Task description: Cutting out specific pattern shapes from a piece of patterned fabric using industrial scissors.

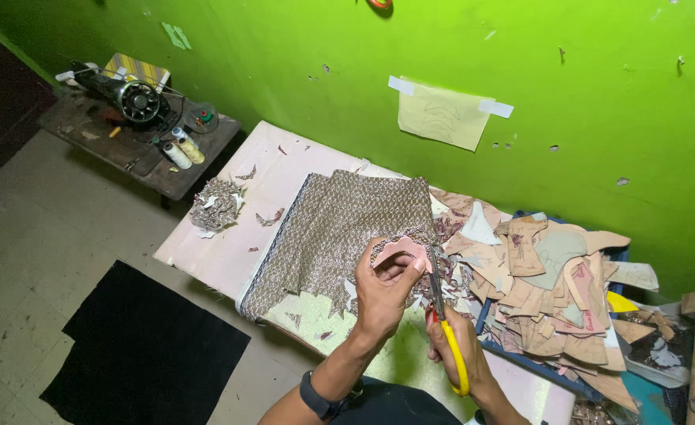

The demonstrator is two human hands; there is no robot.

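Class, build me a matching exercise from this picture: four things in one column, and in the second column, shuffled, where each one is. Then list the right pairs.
Things
1. scissors
2. pink template piece
3. sewing machine
4. paper pattern

Places
A. taped to the green wall
B. on the dark side table at the far left
C. in the right hand
D. pinched in the left hand against the patterned fabric

Pairs: 1-C, 2-D, 3-B, 4-A
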